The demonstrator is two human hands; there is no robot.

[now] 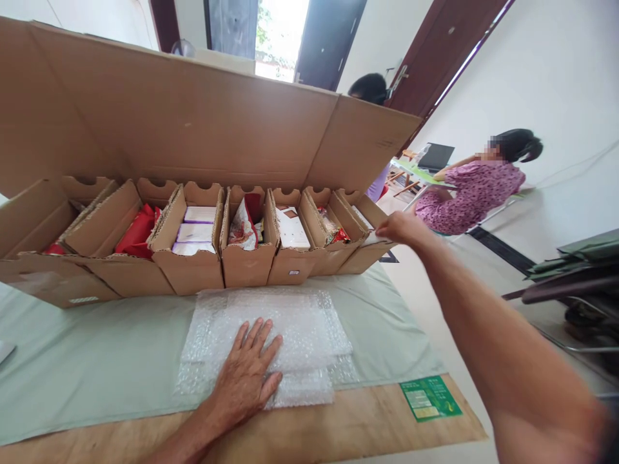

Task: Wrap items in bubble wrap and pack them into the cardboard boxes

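My left hand (249, 370) lies flat and open on a stack of bubble wrap sheets (300, 335) on the pale green table cover. My right hand (401, 229) reaches out to the rightmost cardboard box (360, 254) in a row of several small open boxes, its fingers closed on a white item (373, 238) at the box's rim. The boxes hold packets: red bags (138, 232), white and purple packs (196, 231), a printed pouch (242, 229), a white booklet (293, 229).
A large cardboard sheet (184, 116) stands behind the boxes. A green card (429, 398) lies at the table's right front corner. A seated person (471, 187) works at a small table to the right; another person's head (370, 87) shows behind the cardboard. Folded chairs (575, 270) lie at right.
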